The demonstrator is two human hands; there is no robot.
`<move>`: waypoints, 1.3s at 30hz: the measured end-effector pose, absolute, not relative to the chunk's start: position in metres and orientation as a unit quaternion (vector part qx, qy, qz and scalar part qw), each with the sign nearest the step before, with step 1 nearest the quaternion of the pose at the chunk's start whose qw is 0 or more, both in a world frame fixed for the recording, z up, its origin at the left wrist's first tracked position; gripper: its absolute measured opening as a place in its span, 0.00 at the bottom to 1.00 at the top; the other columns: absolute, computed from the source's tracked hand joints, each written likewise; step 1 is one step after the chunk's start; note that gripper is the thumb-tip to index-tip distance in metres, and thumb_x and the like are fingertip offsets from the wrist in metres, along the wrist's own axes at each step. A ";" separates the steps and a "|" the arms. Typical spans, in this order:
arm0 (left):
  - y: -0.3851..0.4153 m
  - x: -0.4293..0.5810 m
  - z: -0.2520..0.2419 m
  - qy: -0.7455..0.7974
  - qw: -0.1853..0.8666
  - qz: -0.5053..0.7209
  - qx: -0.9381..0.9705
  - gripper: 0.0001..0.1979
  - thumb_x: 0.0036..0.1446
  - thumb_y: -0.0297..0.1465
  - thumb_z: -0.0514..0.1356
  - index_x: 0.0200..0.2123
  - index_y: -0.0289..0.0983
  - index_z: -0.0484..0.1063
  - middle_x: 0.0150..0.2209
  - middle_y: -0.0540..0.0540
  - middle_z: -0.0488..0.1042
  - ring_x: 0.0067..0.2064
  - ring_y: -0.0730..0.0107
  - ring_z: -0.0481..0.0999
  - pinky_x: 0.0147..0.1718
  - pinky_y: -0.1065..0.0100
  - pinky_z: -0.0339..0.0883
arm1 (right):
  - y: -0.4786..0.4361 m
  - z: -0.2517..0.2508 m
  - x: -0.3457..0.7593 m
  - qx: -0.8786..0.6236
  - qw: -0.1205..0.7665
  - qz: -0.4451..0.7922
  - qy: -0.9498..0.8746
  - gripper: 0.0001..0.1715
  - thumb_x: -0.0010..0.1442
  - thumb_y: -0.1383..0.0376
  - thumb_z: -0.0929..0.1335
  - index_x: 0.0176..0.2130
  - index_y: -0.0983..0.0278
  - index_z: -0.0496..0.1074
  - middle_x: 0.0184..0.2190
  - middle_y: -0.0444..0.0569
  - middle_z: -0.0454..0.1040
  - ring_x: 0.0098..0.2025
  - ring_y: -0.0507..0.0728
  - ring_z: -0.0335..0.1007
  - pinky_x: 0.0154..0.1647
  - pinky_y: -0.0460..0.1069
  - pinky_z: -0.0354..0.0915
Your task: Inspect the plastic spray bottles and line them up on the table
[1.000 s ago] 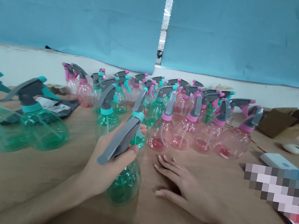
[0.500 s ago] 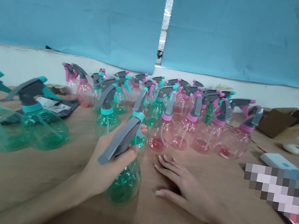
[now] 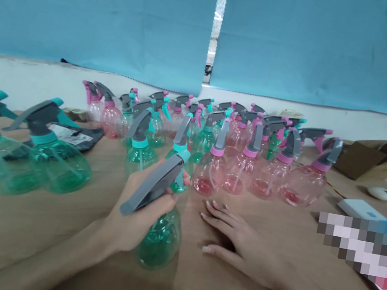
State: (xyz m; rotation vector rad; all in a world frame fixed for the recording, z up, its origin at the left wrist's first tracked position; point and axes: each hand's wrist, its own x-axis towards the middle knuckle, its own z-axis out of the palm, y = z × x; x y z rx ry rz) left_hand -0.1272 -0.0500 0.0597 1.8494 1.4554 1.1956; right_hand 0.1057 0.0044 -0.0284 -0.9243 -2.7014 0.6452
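My left hand point(image 3: 141, 206) is wrapped round the neck of a green spray bottle point(image 3: 160, 241) with a grey trigger head, near the middle of the table. The hand hides the bottle's collar and part of its trigger. To its right, my right hand point(image 3: 237, 237) lies with fingers stretched out on the wooden table, holding nothing. Just beyond it stands a pink spray bottle point(image 3: 207, 172) with a little liquid at the bottom. Another green spray bottle point(image 3: 140, 155) is upright behind my left hand.
Several pink and green spray bottles crowd the back by the wall. Green spray bottles point(image 3: 60, 166) stand at the left, near a dark plastic package point(image 3: 85, 138). On the right are an open cardboard box point(image 3: 358, 156), a white mouse point(image 3: 380, 193) and a white box point(image 3: 363, 210).
The held spray bottle's head has tipped slightly down and left with my left hand. My right hand stays flat in the same place.
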 end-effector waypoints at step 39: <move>-0.050 -0.119 0.062 0.583 0.202 0.460 0.639 0.19 0.49 0.30 0.55 0.47 0.45 0.69 0.25 0.54 0.68 0.24 0.71 0.65 0.22 0.70 0.58 | 0.005 -0.032 0.107 -0.297 0.142 0.222 -0.918 0.37 0.61 0.47 0.63 0.64 0.55 0.51 0.65 0.46 0.50 0.67 0.62 0.42 0.65 0.62 0.45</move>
